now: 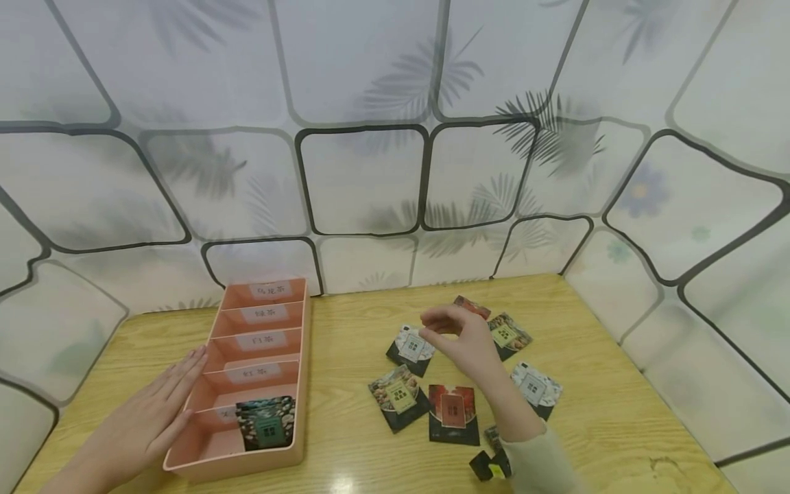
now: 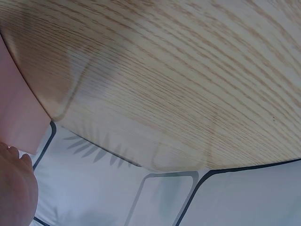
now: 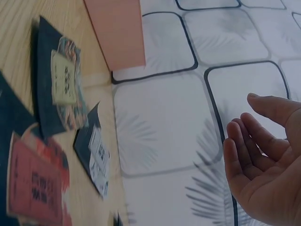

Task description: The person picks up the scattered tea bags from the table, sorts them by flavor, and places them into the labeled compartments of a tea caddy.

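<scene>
A pink compartment box (image 1: 302, 384) stands at the left, with a labelled divider for each section. In its nearest section lies a dark tea sachet with a green label (image 1: 269, 431). My left hand (image 1: 145, 412) rests with straight fingers against the box's left side. Above the scattered tea sachets is my right hand (image 1: 465, 341), holding nothing, its fingers loosely curved and thumb apart. Around it lie a white-labelled sachet (image 1: 411, 348), a yellow-labelled sachet (image 1: 400, 396), a red-labelled sachet (image 1: 453, 414) and several more, one red sachet (image 1: 474, 307) partly behind the hand.
The wooden table (image 1: 352, 329) meets a patterned curtain (image 1: 364, 185) at the back and right side. A small black item with a yellow mark (image 1: 482, 466) lies near my right sleeve (image 1: 543, 460), which hides part of the table.
</scene>
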Available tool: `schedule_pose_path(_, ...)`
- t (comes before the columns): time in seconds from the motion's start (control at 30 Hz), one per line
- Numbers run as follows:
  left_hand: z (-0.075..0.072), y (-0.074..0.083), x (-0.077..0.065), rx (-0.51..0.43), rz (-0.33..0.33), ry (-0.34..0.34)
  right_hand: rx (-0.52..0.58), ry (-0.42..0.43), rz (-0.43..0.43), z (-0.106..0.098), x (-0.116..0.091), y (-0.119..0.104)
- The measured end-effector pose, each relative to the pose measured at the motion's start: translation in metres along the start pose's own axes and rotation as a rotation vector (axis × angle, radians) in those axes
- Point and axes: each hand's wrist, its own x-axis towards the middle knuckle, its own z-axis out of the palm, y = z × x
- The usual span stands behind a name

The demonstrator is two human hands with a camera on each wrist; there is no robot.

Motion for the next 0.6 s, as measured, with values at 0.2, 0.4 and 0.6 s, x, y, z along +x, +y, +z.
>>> schedule_pose_path(0.2, 0.001, -0.001, -0.001, 0.0, 0.001, 0.005, -0.022, 0.006, 0.068, -0.013, -0.005, 0.014)
schedule_pose_path(0.4, 0.001, -0.001, -0.001, -0.004, 0.009, 0.012, -0.05, 0.006, 0.13, -0.023, -0.012, 0.024)
schedule_pose_path(0.6, 0.0, 0.0, 0.0, -0.001, 0.005, 0.005, -0.102, -0.009, 0.138, -0.029, -0.017, 0.034)
